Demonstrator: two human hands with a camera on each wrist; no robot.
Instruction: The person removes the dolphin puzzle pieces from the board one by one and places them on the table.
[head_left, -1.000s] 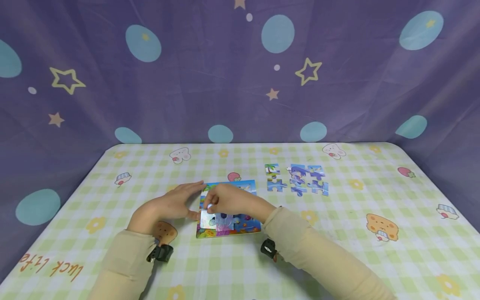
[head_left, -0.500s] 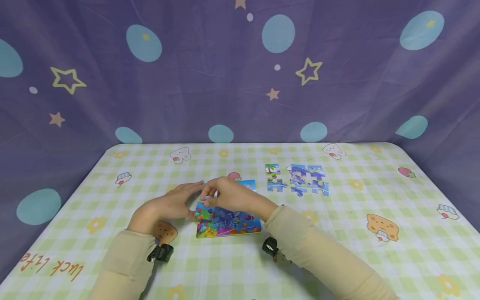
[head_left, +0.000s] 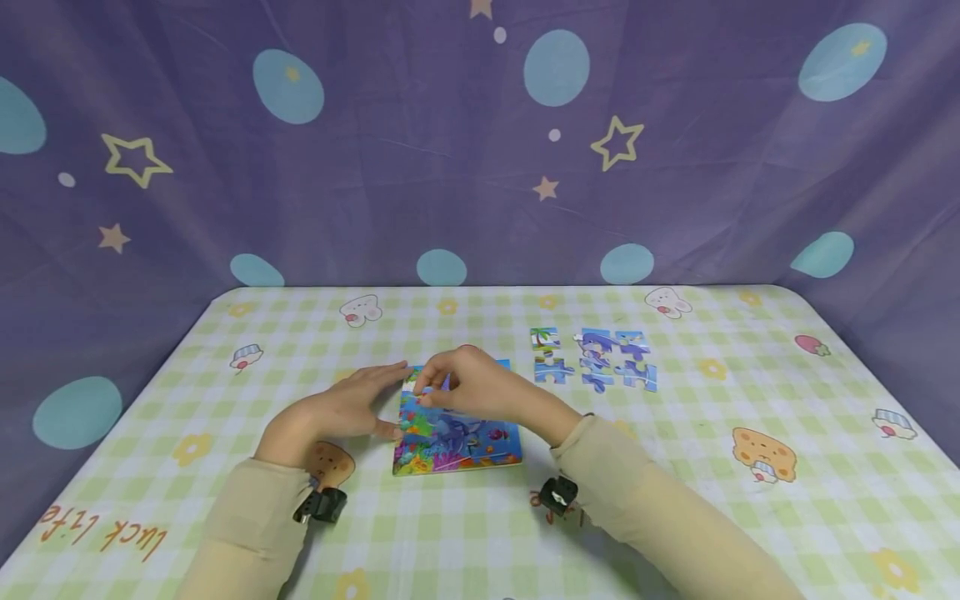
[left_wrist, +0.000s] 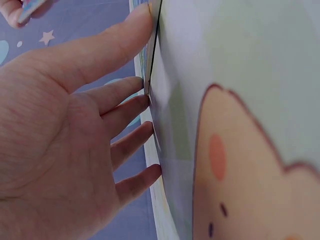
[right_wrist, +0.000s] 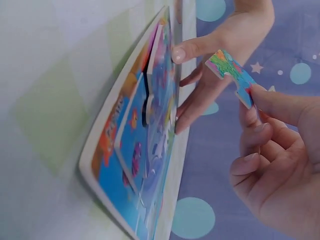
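Observation:
My right hand [head_left: 476, 387] hovers over the puzzle board [head_left: 487, 454], pinching a jigsaw piece [right_wrist: 232, 72] between thumb and fingers. In the right wrist view the piece is tilted, printed green and blue, and apart from the board. The colourful sea-scene board lies flat, with several pieces sitting in its near part; my right hand hides some of its far part. My left hand [head_left: 337, 412] rests along the board's left side, fingers extended. Its thumb [left_wrist: 137, 30] touches the board's edge in the left wrist view.
Loose jigsaw pieces lie to the right beyond the board: a palm-tree piece [head_left: 544, 338], a blue piece [head_left: 552, 369] and a dolphin group [head_left: 597, 350]. A checked cloth [head_left: 675, 508] covers the table. A purple curtain [head_left: 375, 192] hangs behind it.
My right hand has raised the jigsaw piece off the board's left part and shifted slightly away and to the right. A bright glare on the board has gone. My left hand stays put.

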